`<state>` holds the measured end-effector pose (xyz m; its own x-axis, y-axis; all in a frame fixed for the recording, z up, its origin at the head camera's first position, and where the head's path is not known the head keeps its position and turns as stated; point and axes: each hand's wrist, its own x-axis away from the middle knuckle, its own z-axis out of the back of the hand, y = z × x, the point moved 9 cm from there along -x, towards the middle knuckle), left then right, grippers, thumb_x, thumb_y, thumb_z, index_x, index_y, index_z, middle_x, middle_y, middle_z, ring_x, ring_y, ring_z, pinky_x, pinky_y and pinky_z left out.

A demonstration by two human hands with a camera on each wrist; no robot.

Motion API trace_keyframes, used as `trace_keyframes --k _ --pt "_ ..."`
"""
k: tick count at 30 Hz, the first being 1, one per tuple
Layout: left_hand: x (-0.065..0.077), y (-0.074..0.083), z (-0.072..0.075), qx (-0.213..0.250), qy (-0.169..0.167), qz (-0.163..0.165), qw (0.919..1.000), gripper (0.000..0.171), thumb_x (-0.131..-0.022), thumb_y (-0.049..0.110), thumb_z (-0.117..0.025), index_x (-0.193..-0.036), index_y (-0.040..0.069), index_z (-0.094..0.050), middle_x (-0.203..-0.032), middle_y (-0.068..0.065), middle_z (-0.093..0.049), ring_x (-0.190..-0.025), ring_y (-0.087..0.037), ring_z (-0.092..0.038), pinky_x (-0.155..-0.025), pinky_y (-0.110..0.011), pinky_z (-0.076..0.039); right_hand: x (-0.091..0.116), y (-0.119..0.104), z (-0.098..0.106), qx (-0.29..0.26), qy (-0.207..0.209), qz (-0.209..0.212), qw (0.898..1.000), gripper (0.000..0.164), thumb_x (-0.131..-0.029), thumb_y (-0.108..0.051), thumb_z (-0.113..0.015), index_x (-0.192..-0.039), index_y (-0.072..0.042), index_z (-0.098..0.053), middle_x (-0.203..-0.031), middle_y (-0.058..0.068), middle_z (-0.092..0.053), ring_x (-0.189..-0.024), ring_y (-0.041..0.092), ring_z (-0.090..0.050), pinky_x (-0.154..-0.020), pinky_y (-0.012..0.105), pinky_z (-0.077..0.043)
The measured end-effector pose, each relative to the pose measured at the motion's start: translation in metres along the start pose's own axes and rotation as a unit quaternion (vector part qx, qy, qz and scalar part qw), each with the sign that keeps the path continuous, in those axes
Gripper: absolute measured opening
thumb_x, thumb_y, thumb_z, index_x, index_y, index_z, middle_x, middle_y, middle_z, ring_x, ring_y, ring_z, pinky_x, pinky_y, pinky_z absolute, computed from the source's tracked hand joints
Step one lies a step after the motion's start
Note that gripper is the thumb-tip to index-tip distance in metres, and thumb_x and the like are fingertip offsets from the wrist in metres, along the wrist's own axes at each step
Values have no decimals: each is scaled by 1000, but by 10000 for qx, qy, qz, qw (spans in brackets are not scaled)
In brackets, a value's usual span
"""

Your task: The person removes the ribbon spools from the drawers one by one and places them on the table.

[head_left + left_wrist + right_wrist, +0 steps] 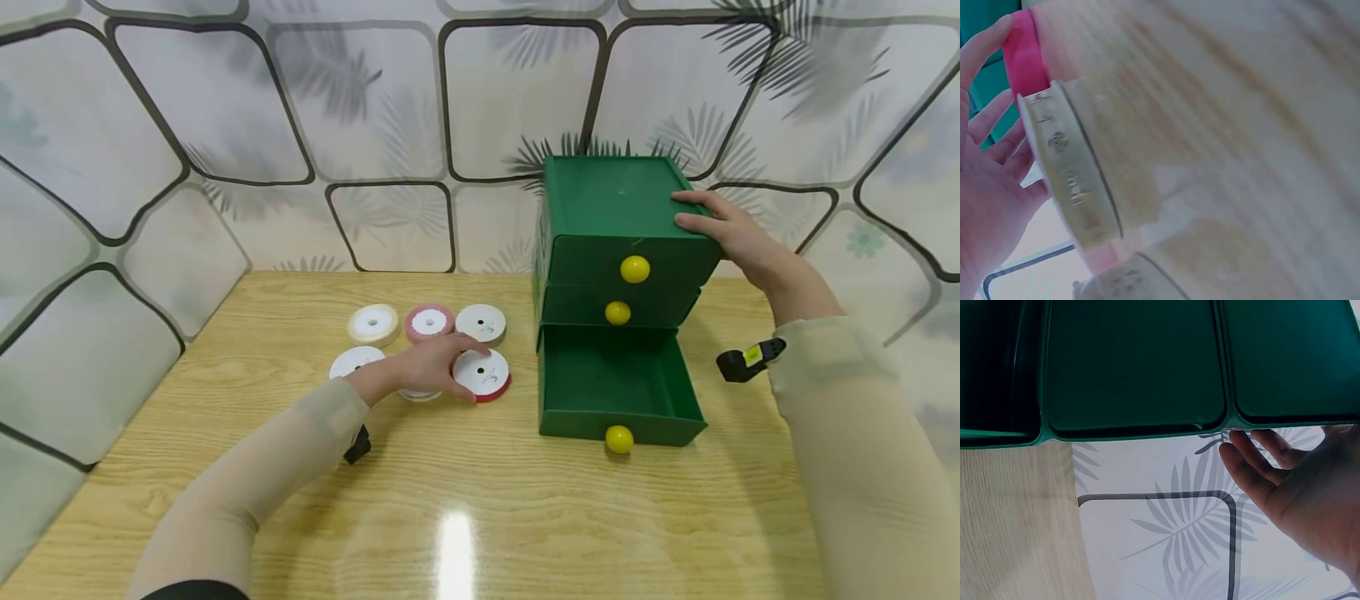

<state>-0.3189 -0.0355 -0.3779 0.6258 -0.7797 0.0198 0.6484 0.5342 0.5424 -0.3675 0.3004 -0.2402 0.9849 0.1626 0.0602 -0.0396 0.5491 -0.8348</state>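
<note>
My left hand (427, 367) spans a white-faced spool of red ribbon (482, 375), thumb on the near side and a finger on the far side. In the left wrist view, the thumb tip touches the spool's pink-red edge (1025, 56). To the right stands a green drawer cabinet (615, 196) with yellow knobs. Its bottom drawer (611, 375) is pulled out and holds nothing; the two upper ones are closed. My right hand (738, 233) rests on the cabinet's top right edge, fingers extended over the top. The right wrist view shows its other fingers (1247, 469) beside the cabinet's side.
Several more ribbon spools lie around the left hand: cream (373, 323), pink (430, 322), grey-white (482, 323) and a white-faced one (356, 360). Another is partly covered by the hand. A patterned backdrop (390, 225) rises behind the wooden table (405, 533).
</note>
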Motion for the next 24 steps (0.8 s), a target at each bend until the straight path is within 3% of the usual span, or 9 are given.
trace_keyframes --k 7,13,17,24 --pt "9 9 13 159 119 63 9998 63 -80 33 -82 -132 8 -58 -131 -7 -58 -124 -22 -50 -104 -40 -36 0 -2 -1 61 -2 -7 10000 64 -102 -47 -41 -156 -23 -19 -160 15 -3 -130 41 -25 -106 61 -21" --pt "16 33 19 963 377 25 9946 60 -86 31 -76 -137 7 -54 -134 -7 -56 -121 -22 -50 -103 -45 -37 1 -2 -1 76 -3 -52 10000 63 -101 -48 -41 -156 -26 -20 -160 15 -2 -129 40 -26 -105 59 -22" --pt "18 52 16 1585 635 -181 9852 56 -89 24 -73 -138 8 -53 -133 -4 -56 -117 -25 -53 -102 -47 -37 2 -3 0 82 8 -29 10000 62 -102 -47 -41 -156 -25 -20 -160 15 -2 -131 42 -24 -106 61 -21" --pt "22 84 7 2542 1106 -485 9596 39 -91 13 -69 -128 6 -58 -119 -5 -62 -106 -26 -59 -93 -48 -45 2 -3 -1 41 -8 -23 10000 62 -102 -46 -41 -156 -23 -20 -160 14 -2 -131 41 -24 -108 61 -20"
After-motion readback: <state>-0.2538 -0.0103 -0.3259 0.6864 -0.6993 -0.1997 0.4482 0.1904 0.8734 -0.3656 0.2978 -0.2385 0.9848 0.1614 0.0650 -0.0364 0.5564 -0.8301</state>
